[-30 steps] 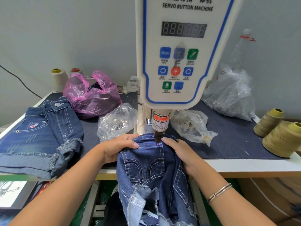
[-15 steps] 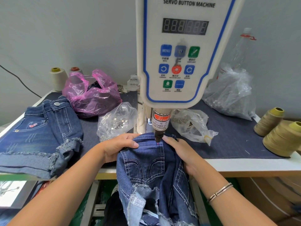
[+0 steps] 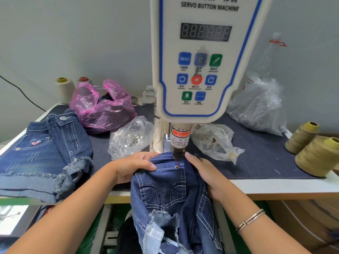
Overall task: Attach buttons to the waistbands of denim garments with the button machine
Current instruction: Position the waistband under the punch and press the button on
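A white servo button machine (image 3: pixel 203 57) stands at the table's middle, its dark punch head (image 3: pixel 178 151) pressed down onto the waistband of a pair of denim shorts (image 3: pixel 170 197). The shorts hang over the table's front edge. My left hand (image 3: pixel 134 165) grips the waistband on the left of the punch, thumb on top. My right hand (image 3: pixel 205 173) holds the fabric on the right, index finger stretched beside the punch. A red laser dot shows on the denim just below the punch.
Finished denim shorts (image 3: pixel 44 153) with a button lie at the left. A clear bag of metal buttons (image 3: pixel 130 136), a pink bag (image 3: pixel 102 109) and two more clear bags (image 3: pixel 214 140) (image 3: pixel 258 107) surround the machine. Olive thread cones (image 3: pixel 315 154) stand at the right, pale cones (image 3: pixel 64 88) at the back left.
Both hands stay on the waistband in nearly the same place. The view has shifted slightly; the garment barely moves under the punch.
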The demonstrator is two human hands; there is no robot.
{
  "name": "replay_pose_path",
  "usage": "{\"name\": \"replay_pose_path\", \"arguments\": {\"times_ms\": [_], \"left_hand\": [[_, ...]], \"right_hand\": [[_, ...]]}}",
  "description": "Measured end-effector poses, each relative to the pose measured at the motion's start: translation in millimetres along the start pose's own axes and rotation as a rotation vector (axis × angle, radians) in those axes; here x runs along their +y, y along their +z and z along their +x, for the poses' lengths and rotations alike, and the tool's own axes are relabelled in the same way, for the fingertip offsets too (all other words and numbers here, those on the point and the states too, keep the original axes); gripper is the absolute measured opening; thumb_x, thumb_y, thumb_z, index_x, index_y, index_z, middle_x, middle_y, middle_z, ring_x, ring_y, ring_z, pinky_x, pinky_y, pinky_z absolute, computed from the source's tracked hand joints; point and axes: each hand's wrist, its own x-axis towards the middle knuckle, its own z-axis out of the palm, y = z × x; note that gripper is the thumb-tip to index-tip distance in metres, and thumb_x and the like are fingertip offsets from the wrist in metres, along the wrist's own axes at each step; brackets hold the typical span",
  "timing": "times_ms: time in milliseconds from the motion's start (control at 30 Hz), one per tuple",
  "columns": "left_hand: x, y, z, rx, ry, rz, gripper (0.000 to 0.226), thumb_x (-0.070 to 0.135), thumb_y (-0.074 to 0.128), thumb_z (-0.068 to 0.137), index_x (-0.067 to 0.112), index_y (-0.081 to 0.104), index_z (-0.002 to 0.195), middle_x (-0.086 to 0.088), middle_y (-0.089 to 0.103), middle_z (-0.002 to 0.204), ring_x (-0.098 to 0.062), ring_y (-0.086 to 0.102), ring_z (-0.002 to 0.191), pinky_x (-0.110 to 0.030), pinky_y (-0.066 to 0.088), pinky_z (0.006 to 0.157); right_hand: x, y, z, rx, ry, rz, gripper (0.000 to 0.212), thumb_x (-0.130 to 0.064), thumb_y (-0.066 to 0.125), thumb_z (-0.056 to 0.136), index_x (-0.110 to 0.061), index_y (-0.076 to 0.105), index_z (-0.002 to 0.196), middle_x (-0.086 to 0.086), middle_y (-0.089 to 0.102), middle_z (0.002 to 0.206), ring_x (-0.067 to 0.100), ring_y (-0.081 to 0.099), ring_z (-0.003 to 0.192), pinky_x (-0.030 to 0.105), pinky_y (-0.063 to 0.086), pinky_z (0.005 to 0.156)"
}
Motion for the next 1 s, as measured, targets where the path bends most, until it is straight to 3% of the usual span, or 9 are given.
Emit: {"name": "replay_pose_path", "arguments": {"times_ms": [100, 233, 367, 467, 567, 667, 733, 867, 1000], "left_hand": [[6.1, 4.6, -2.8, -0.065, -0.025, 0.09, 0.064, 0.018, 0.069, 0.073, 0.009, 0.053, 0.135, -0.022, 0.058, 0.133, -0.039, 0.057, 0.12, -0.048, 0.045, 0.104], [12.3, 12.2, -8.0, -0.127, -0.054, 0.211, 0.064, 0.02, 0.07, 0.077, 0.008, 0.049, 0.136, -0.018, 0.058, 0.134, -0.038, 0.054, 0.124, -0.05, 0.041, 0.108], [16.8, 26.1, -11.9, -0.092, -0.085, 0.309, 0.057, 0.032, 0.074, 0.078, 0.015, 0.057, 0.129, -0.006, 0.065, 0.128, -0.027, 0.061, 0.119, -0.038, 0.047, 0.101], [13.7, 36.2, -12.6, -0.02, -0.084, 0.262, 0.047, 0.034, 0.075, 0.076, 0.018, 0.065, 0.119, -0.005, 0.068, 0.121, -0.025, 0.065, 0.112, -0.034, 0.051, 0.096], [8.8, 40.7, -16.6, -0.002, -0.062, 0.285, 0.049, 0.036, 0.077, 0.074, 0.013, 0.066, 0.116, -0.01, 0.069, 0.119, -0.027, 0.066, 0.109, -0.038, 0.051, 0.096], [11.2, 43.9, -25.6, -0.098, -0.053, 0.319, 0.051, 0.045, 0.085, 0.067, 0.016, 0.072, 0.107, -0.005, 0.072, 0.107, -0.021, 0.067, 0.1, -0.036, 0.051, 0.092], [14.1, 47.8, -32.4, -0.147, -0.036, 0.324, 0.044, 0.05, 0.084, 0.066, 0.026, 0.074, 0.101, 0.004, 0.073, 0.102, -0.014, 0.067, 0.097, -0.029, 0.05, 0.089], [20.3, 49.0, -40.7, -0.103, 0.061, 0.275, 0.033, 0.035, 0.08, 0.07, 0.028, 0.074, 0.102, 0.005, 0.073, 0.102, -0.013, 0.068, 0.096, -0.027, 0.05, 0.087], [39.5, 58.6, -64.1, -0.076, 0.227, 0.143, 0.022, 0.018, 0.07, 0.069, 0.015, 0.078, 0.09, -0.003, 0.074, 0.084, -0.013, 0.07, 0.075, -0.023, 0.054, 0.069]], "right_hand": [[3.0, -1.9, -9.4, -0.035, 0.026, 0.035, 0.042, -0.049, 0.066, 0.083, -0.014, 0.074, 0.103, 0.009, 0.074, 0.106, 0.022, 0.07, 0.099, 0.035, 0.051, 0.09], [13.9, -3.6, -27.0, -0.148, 0.063, 0.11, 0.043, -0.052, 0.069, 0.074, -0.021, 0.076, 0.103, 0.009, 0.072, 0.113, 0.023, 0.068, 0.105, 0.032, 0.054, 0.082], [18.2, 7.0, -39.1, -0.184, 0.035, 0.148, 0.035, -0.048, 0.072, 0.077, -0.026, 0.075, 0.104, 0.009, 0.071, 0.113, 0.023, 0.068, 0.105, 0.03, 0.056, 0.078], [16.2, 15.4, -42.5, -0.102, -0.069, 0.137, 0.022, -0.039, 0.07, 0.077, -0.029, 0.076, 0.096, 0.007, 0.074, 0.106, 0.02, 0.071, 0.097, 0.025, 0.056, 0.071], [17.6, 18.4, -46.7, -0.087, -0.225, 0.019, 0.016, -0.027, 0.069, 0.085, -0.036, 0.073, 0.097, 0.001, 0.074, 0.104, 0.017, 0.07, 0.097, 0.022, 0.054, 0.073], [19.8, 23.9, -56.6, -0.154, -0.252, -0.168, 0.027, -0.042, 0.069, 0.074, -0.047, 0.068, 0.101, -0.01, 0.072, 0.105, 0.009, 0.069, 0.098, 0.019, 0.053, 0.078], [21.2, 28.4, -57.5, -0.178, -0.251, -0.22, 0.042, -0.053, 0.067, 0.067, -0.044, 0.064, 0.109, -0.014, 0.071, 0.11, 0.006, 0.067, 0.102, 0.023, 0.052, 0.086], [13.0, 39.9, -58.6, -0.221, -0.281, -0.221, 0.037, -0.056, 0.063, 0.07, -0.045, 0.064, 0.105, -0.008, 0.071, 0.11, 0.011, 0.067, 0.104, 0.041, 0.049, 0.1], [-5.8, 40.3, -69.4, -0.386, -0.305, -0.356, 0.034, -0.049, 0.064, 0.071, -0.044, 0.061, 0.105, -0.004, 0.069, 0.112, 0.015, 0.065, 0.108, 0.038, 0.048, 0.1]]}}
